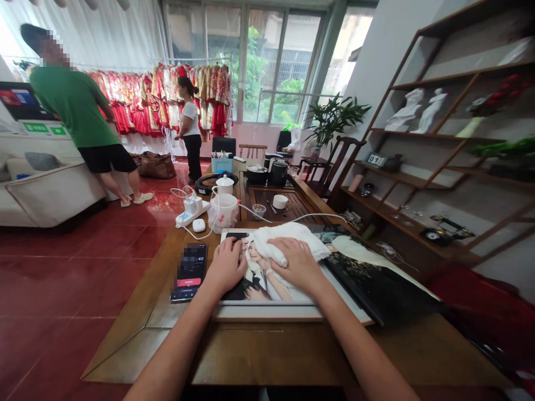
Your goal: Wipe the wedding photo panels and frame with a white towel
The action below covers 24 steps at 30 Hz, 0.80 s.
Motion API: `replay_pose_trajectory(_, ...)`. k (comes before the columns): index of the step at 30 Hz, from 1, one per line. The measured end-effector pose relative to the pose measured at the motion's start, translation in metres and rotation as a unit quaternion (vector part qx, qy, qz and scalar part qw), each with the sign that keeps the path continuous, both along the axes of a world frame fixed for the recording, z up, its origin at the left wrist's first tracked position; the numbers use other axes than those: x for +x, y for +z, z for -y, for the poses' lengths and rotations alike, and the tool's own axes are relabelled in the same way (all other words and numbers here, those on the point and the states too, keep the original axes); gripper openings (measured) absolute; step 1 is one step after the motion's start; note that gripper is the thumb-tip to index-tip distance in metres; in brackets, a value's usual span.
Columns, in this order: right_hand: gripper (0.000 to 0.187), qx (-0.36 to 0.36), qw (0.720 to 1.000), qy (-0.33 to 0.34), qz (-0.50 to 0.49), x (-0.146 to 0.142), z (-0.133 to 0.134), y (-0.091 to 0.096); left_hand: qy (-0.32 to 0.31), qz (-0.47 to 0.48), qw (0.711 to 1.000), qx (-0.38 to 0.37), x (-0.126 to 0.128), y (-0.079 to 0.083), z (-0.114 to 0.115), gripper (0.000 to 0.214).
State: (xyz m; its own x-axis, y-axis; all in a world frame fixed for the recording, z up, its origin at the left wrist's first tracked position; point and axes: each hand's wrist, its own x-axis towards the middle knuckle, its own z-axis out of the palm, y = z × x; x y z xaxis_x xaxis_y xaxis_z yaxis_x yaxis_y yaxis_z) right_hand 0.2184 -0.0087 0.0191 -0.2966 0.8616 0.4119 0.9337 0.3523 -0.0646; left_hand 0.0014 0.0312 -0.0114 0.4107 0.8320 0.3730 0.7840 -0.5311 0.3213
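A framed wedding photo (256,266) with a pale border lies flat on the wooden table in front of me. My left hand (227,266) rests on the photo's left part, fingers stretched out and holding nothing. A bunched white cloth (309,238) lies over the upper right of the photo. My right hand (296,263) presses on this cloth, its fingers over the near edge. Part of the picture is hidden under the cloth and both hands. Under and beside the frame's right side, a larger dark picture (380,287) slants toward the table's right.
A phone (189,273) lies left of the photo. Behind it stand a power strip (192,213), a white lidded cup (224,185) and a patterned container (223,211). A white cable crosses behind the photo. Two people stand at the far left; shelves (451,133) rise at right.
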Motion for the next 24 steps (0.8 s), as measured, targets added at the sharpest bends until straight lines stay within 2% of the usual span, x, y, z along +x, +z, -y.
replay_pose_trajectory(5, 0.043, 0.012, 1.000, -0.016, -0.007, -0.001, 0.000, -0.002, -0.001, -0.003, 1.000, 0.004, 0.000, 0.000, 0.000, 0.037)
replay_pose_trajectory(13, 0.041, 0.034, 0.999, -0.036, 0.004, 0.002, 0.056, -0.015, 0.001, -0.001, 1.000, 0.003, 0.000, 0.001, 0.001, 0.037)
replay_pose_trajectory(16, 0.041, 0.037, 0.999, -0.034, 0.016, 0.006, 0.066, -0.015, 0.000, -0.002, 1.000, -0.001, 0.001, 0.001, 0.001, 0.037)
replay_pose_trajectory(19, 0.042, 0.030, 0.999, -0.027, 0.026, 0.010, 0.055, -0.013, 0.002, -0.002, 1.000, -0.005, 0.001, 0.001, 0.001, 0.038)
replay_pose_trajectory(24, 0.042, 0.021, 0.999, -0.045, 0.021, 0.017, 0.009, -0.007, 0.007, -0.002, 1.000, -0.008, 0.000, 0.000, 0.001, 0.037)
